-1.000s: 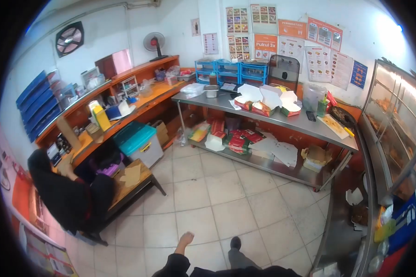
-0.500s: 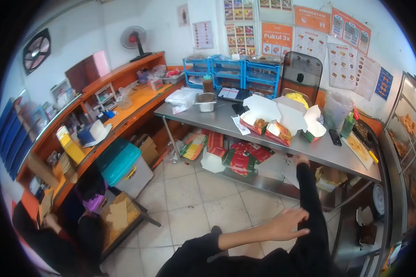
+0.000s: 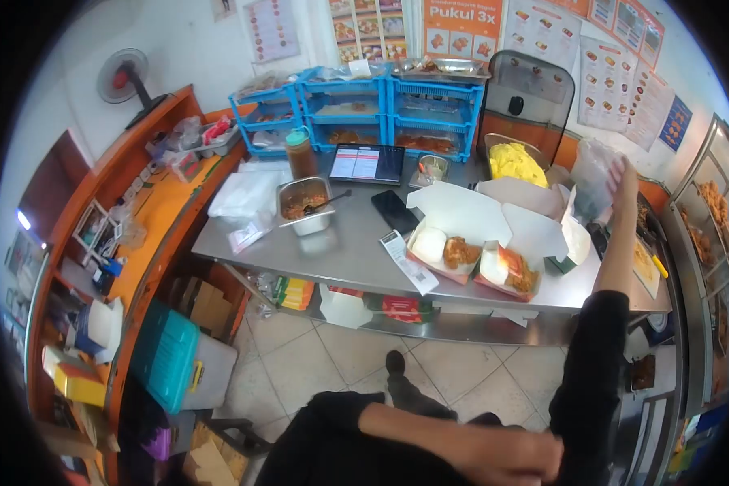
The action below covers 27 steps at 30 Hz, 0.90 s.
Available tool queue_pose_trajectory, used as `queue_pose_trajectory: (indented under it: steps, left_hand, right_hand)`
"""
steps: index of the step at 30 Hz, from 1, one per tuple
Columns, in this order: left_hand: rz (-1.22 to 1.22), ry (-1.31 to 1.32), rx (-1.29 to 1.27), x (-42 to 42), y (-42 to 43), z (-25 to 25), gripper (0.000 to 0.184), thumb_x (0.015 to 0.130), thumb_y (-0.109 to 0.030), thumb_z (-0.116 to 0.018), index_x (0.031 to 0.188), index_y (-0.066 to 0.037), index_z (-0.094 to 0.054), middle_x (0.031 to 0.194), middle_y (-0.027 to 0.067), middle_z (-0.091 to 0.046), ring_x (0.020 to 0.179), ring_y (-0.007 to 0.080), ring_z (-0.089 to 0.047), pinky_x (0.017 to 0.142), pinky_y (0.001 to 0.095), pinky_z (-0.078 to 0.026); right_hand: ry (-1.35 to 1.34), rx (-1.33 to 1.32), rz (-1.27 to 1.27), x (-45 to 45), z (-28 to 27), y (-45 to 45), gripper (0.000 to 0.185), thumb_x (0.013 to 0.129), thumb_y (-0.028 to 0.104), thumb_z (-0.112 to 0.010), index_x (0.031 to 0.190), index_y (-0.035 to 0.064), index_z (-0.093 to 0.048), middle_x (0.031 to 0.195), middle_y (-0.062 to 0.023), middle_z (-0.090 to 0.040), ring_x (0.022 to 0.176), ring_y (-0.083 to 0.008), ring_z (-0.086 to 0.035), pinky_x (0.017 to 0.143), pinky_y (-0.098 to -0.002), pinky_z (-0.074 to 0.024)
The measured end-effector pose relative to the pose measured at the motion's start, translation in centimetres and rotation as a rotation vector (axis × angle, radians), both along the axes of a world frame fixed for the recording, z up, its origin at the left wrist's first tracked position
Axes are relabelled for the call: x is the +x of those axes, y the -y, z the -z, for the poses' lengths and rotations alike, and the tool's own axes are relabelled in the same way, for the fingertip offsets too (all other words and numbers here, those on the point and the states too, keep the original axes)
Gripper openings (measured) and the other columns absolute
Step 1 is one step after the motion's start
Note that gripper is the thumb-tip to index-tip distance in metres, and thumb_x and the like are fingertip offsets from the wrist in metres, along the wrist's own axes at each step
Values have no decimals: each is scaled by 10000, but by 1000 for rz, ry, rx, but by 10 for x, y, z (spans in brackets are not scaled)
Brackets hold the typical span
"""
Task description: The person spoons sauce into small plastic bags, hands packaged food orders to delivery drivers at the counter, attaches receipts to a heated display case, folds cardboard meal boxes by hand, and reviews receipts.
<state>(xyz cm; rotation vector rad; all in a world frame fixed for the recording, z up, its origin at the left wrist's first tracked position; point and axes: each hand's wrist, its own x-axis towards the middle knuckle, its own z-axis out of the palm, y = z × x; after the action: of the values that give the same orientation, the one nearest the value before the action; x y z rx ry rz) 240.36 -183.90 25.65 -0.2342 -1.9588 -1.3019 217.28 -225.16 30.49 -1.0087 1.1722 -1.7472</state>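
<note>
Step in hand looked like a reach: right hand (image 3: 621, 180) was out at the clear plastic bag (image 3: 594, 172), upper right of the frame, towards the far right of the steel surface (image 3: 340, 263). Fingers overlapped the bag's right side; view was small and hazy there, so couldn't tell if that grip was clamped on plastic or only touching. Left hand (image 3: 535, 458) sat low, right of bottom centre, over the floor; blurred, looked curled, nothing visible in it, but couldn't call that grip apart or together. Judgement: the next move called for fingers settled squarely on the bag, then a lift up before any pull back, since the right arm ran past the raised lids of the open food boxes (image 3: 506, 271). Clearance: tight on both sides of the bag, with the tray of yellow food (image 3: 517, 162) to its left and the cutting board (image 3: 645, 271) below and right, yellow handle (image 3: 658, 266) by the board's edge. The boxes stood near the front edge, so a low sleeve could have nudged one off. Best open room was bare steel left of centre, between the metal pan (image 3: 304, 220) and the receipt (image 3: 409, 263). Tiled floor (image 3: 340, 356) showed below the front edge.
</note>
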Motion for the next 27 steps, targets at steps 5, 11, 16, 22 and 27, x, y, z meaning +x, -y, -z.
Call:
queue_pose_trajectory:
  steps: [5, 11, 16, 22, 27]
  left_hand:
    - [-667, 401, 318, 149, 118, 63, 286, 819, -162, -509, 1064, -31, -440, 1037, 109, -428, 1034, 230, -402, 901, 335, -308]
    - [-1656, 144, 741, 362, 156, 95, 231, 868, -253, -450, 981, -57, -495, 912, 31, -487, 907, 134, -458, 833, 256, -339]
    - [-1991, 30, 817, 475, 169, 155, 224, 847, -246, -475, 1014, -97, -481, 948, 25, -477, 918, 131, -443, 840, 271, -320]
    - [-1819, 34, 1058, 527, 200, 198, 318, 838, -287, -468, 1109, -122, -436, 1084, 57, -449, 1012, 191, -427, 890, 345, -306]
    - [-1831, 44, -165, 504, 199, 185, 221, 784, -119, -523, 987, -64, -456, 860, 81, -473, 799, 180, -471, 716, 313, -381]
  right_hand:
    - [-817, -440, 65, 117, 20, -85, 311, 886, 297, -363, 1011, 56, -514, 961, -63, -536, 876, -164, -492, 784, -263, -367]
    - [-843, 121, -791, 274, 169, -170, 340, 745, 172, -588, 1058, 68, -506, 971, -121, -530, 712, -235, -575, 613, -336, -459]
    - [-1043, 241, -510, 341, 232, -174, 466, 726, 225, -604, 1140, 92, -435, 968, -132, -494, 738, -295, -571, 603, -380, -462]
    - [-1197, 343, 37, 388, 240, -170, 379, 683, 189, -644, 1031, 108, -517, 866, -94, -495, 712, -268, -553, 601, -374, -451]
    - [-1161, 344, 360, 386, 268, -166, 137, 702, 159, -632, 784, 76, -560, 766, -92, -499, 695, -253, -503, 586, -357, -402]
